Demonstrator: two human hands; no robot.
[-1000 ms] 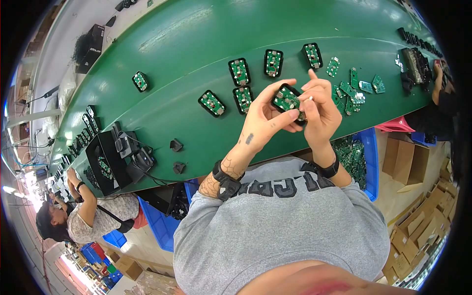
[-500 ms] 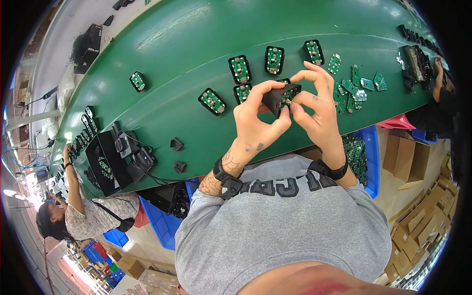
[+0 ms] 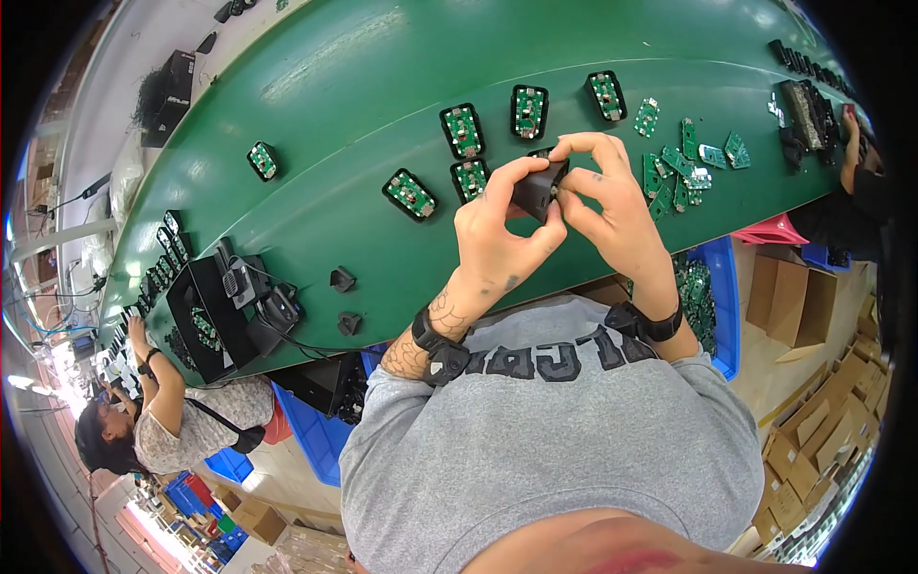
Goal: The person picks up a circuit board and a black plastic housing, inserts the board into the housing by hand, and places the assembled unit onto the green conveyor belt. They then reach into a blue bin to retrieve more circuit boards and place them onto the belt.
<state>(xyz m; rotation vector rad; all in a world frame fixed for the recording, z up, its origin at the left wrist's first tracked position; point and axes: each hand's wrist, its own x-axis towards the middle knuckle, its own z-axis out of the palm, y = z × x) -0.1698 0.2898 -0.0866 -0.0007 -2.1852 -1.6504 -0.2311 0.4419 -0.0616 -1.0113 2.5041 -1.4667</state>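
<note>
1. Black case point(image 3: 535, 194): up off the green table point(image 3: 382, 105), in front of the chest, between both hands. Tilted, dark outer side toward the camera.
2. Left hand point(image 3: 504, 222): closed on the case, thumb below, index finger along the top. Probably steadies it and leaves the side facing the other hand free.
3. Right hand point(image 3: 604, 206): narrow pinch at the case's right side, index finger arched over the top. Looks angled to reach the inside; whether the tips hold a small part, cannot tell.
4. Filled cases point(image 3: 529, 112): stand board side up, likely so the insides can be seen and reached. Six near the hands, counting one off by itself at left. Dark edge behind the fingers may be another; can't tell.
5. Loose boards point(image 3: 712, 155): to the right, presumably for easy reach. One sits apart from the cluster; cluster about nine, overlapping, so no firm count.
6. Small black pieces point(image 3: 342, 279): two, nearer the table edge, left of the left forearm.
7. Blue bin point(image 3: 729, 320): one by the right forearm, below the table edge, full of boards, too many to count.
8. Wristbands point(image 3: 442, 356): two, one per wrist.
</note>
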